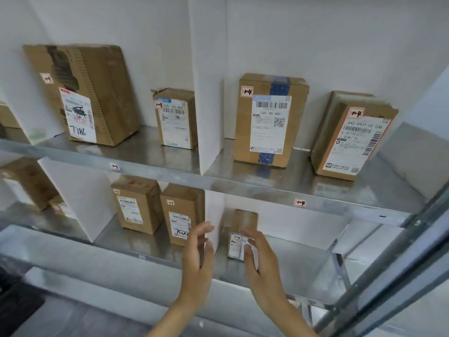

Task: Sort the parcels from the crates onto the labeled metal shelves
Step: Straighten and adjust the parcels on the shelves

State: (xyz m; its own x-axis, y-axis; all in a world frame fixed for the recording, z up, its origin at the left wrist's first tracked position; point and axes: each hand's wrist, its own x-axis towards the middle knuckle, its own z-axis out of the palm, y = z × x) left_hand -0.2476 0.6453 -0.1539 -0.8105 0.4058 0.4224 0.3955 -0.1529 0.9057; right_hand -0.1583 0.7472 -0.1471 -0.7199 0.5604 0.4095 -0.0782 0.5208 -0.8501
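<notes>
Up and far left of the left hand: large parcel [97, 93] marked 7786, upright on the upper shelf [243, 188].

Just left of the left hand, on the lower shelf [303, 263]: two brown parcels [138, 205] [182, 212], upright, side by side.

Left hand [198, 256]: fingers loosely spread, palm facing right, holding nothing.

Between the hands: small parcel [243, 222], upright on the lower shelf, just right of a white divider [215, 210]. Its label is blurred.

Right hand [263, 263]: fingers nearly straight and apart, tips overlapping the small parcel's front. Contact cannot be told through the blur.

Above the right hand: shelf tag [300, 202]. Higher, two labelled parcels [269, 120] [352, 137].
</notes>
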